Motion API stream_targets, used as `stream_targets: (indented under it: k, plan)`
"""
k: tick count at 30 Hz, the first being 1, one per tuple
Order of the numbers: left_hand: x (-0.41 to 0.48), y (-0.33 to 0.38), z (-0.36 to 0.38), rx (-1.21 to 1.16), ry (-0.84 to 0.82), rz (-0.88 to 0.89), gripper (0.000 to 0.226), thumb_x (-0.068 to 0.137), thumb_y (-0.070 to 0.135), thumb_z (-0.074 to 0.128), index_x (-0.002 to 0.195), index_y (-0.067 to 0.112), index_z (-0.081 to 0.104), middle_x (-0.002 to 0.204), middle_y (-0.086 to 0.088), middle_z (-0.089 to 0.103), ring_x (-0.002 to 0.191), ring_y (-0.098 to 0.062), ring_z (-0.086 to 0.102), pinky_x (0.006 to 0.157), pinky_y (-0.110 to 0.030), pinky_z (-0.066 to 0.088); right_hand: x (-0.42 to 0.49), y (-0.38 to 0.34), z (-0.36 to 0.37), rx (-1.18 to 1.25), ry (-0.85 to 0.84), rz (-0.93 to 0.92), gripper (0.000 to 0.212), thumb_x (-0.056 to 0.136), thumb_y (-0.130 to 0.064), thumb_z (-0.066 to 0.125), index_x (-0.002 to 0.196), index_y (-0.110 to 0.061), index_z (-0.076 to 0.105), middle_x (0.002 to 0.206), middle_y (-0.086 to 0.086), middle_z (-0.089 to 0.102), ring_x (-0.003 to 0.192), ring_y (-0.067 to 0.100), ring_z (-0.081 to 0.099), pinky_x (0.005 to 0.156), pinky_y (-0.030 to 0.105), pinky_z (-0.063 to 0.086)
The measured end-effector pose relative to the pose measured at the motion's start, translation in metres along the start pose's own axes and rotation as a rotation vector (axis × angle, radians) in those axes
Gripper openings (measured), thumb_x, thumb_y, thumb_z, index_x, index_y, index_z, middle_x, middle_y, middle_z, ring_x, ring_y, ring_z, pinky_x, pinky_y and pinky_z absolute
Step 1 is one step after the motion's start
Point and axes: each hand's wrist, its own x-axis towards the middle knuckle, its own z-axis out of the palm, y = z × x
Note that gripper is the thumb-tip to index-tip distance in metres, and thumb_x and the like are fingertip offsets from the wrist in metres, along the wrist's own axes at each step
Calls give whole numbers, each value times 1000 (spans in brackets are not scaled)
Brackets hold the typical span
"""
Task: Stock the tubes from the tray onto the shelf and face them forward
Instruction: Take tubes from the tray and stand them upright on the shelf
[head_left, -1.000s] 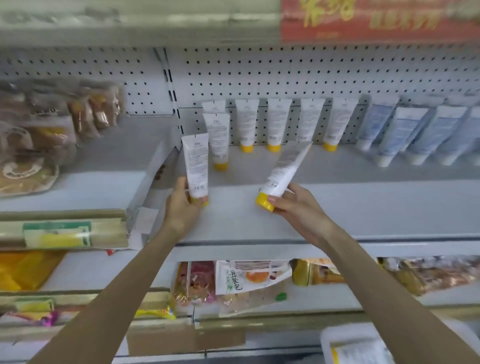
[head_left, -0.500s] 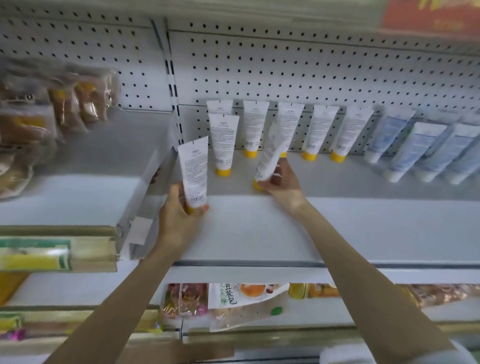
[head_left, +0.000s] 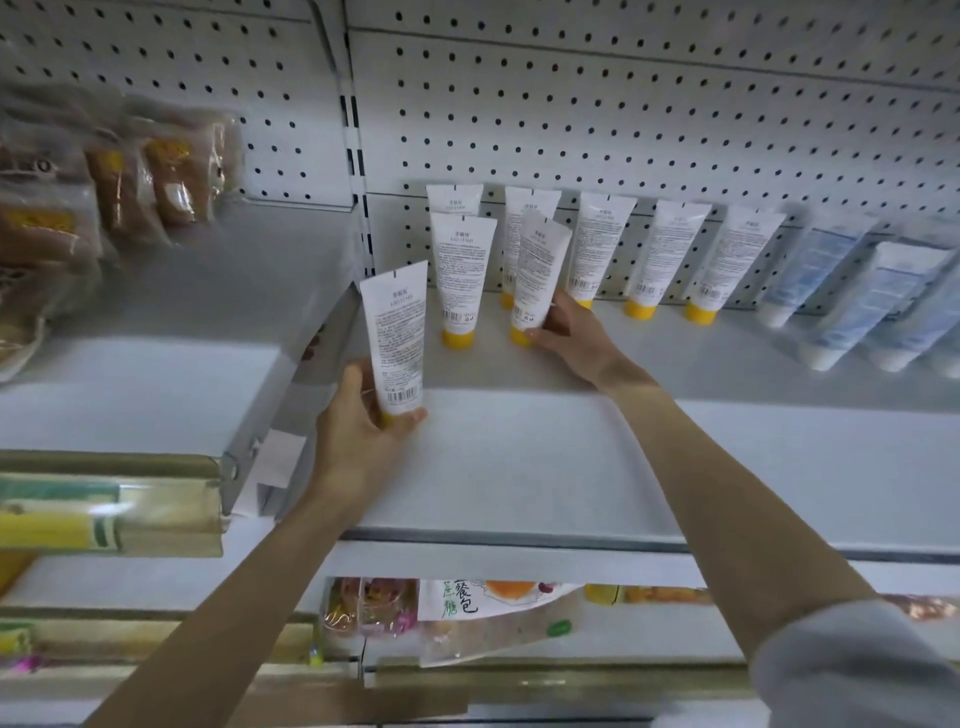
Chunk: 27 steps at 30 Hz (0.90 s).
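Nearest, a white yellow-capped tube (head_left: 395, 332) is gripped at its cap end by the left hand (head_left: 358, 441), fingers curled round it, over the shelf (head_left: 571, 467). Further in, a second tube (head_left: 540, 270) is pinched low by the right hand (head_left: 576, 343), tilted. It's probably best stood cap-down and squared with the back row (head_left: 670, 249). No tray is seen.

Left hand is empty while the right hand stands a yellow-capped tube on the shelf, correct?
No: the head view shows the left hand gripping a white tube of its own. The right hand does stand a yellow-capped tube on the shelf.
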Motion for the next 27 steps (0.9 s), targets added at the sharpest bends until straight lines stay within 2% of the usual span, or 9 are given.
stream_targets:
  k: [4, 9, 12, 15, 17, 19, 21, 24, 27]
  plan:
    - [1, 0, 0, -32, -8, 4, 47, 75, -5, 73, 93, 33, 51, 102, 16, 63, 102, -13, 63, 92, -34, 50, 0, 0, 0, 6, -15, -11, 54, 87, -2, 62, 136, -12, 43, 123, -4, 59, 111, 6, 57, 95, 16, 43]
    - [2, -1, 1, -47, 1, -5, 50, 74, -7, 73, 95, 33, 52, 103, 15, 64, 102, -14, 63, 96, -40, 50, -1, 6, 1, -75, -19, 20, 52, 85, -14, 67, 133, -10, 46, 126, 4, 61, 117, 17, 57, 105, 38, 42]
    - [1, 2, 1, -39, 6, -16, 51, 74, -6, 74, 102, 29, 50, 103, 13, 62, 102, -13, 62, 96, -37, 49, -11, 3, -1, -40, 61, 72, 53, 84, -10, 68, 132, -13, 46, 123, 3, 61, 116, 15, 56, 102, 29, 42]
    - [-2, 7, 2, -69, -14, -10, 51, 74, -9, 73, 108, 19, 47, 103, 9, 62, 99, -10, 61, 93, -32, 49, -40, -4, -5, 173, 274, 121, 50, 83, -8, 70, 129, -14, 48, 111, 3, 59, 97, 10, 58, 79, 9, 45]
    - [-4, 10, 2, -100, -44, -1, 48, 74, -12, 71, 107, 12, 47, 105, 3, 63, 94, -4, 61, 88, -27, 51, -65, -8, -6, 260, 343, 115, 41, 83, -8, 71, 120, -14, 54, 98, 2, 61, 83, 8, 59, 75, 12, 47]
    - [-6, 12, 2, -114, -95, 11, 46, 73, -15, 70, 106, 7, 47, 106, -2, 62, 88, 2, 61, 81, -17, 52, -87, -17, -5, 288, 269, 76, 29, 84, -7, 69, 110, -15, 61, 90, 2, 64, 81, 9, 60, 83, 24, 48]
    - [-9, 14, 3, -108, -180, 29, 45, 72, -17, 69, 103, 7, 47, 105, -1, 63, 84, 6, 62, 79, -14, 52, -104, -33, 2, 280, 121, 28, 21, 87, -9, 66, 108, -14, 64, 97, 3, 66, 88, 9, 61, 86, 26, 49]
    - [-16, 18, 14, -116, -365, 12, 44, 73, -19, 67, 96, 13, 49, 102, -3, 65, 87, -5, 64, 73, -18, 54, -121, -59, 17, 324, -58, 9, 22, 91, -13, 61, 112, -16, 63, 114, 0, 65, 104, 8, 61, 90, 24, 50]
    - [-21, 25, 34, -107, -551, -8, 42, 74, -16, 68, 100, 13, 52, 106, -7, 68, 93, -13, 65, 71, -21, 55, -125, -66, 21, 293, -58, -9, 24, 87, -10, 65, 110, -15, 65, 111, -3, 68, 103, 9, 63, 92, 25, 49]
